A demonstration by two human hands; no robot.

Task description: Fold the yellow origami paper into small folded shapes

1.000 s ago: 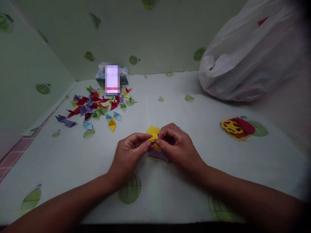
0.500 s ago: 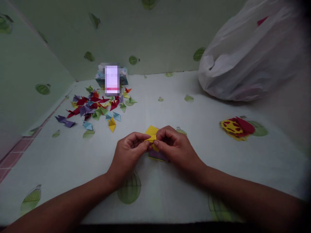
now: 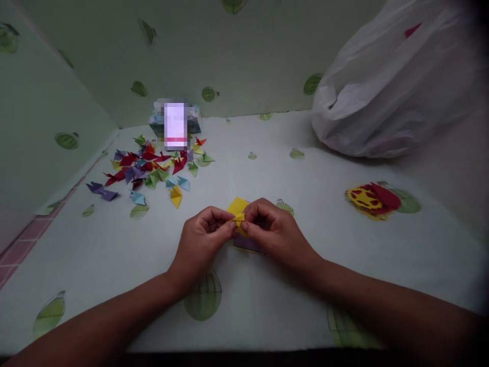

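Note:
Between my two hands is a small folded piece of yellow origami paper (image 3: 239,220), pinched from both sides. My left hand (image 3: 204,232) is closed on its left edge, thumb against forefinger. On the other side my right hand (image 3: 273,227) grips it the same way, the remaining fingers curled in. Just behind and below lie flat paper squares: a yellow sheet (image 3: 237,205) shows above the fingertips and a purple sheet (image 3: 246,243) beneath them. My fingers hide part of the folds and of the squares.
Folded paper cranes (image 3: 147,165) in several colours lie heaped at the back left, before a blurred bright phone (image 3: 175,125) leaning on a box (image 3: 195,120). A white plastic bag (image 3: 367,117) stands back right. Red and yellow cut-outs (image 3: 370,200) lie at right.
The yellow paper has turned slightly in my fingertips, and its pointed flap now shows a different fold. Both hands have stayed almost in place.

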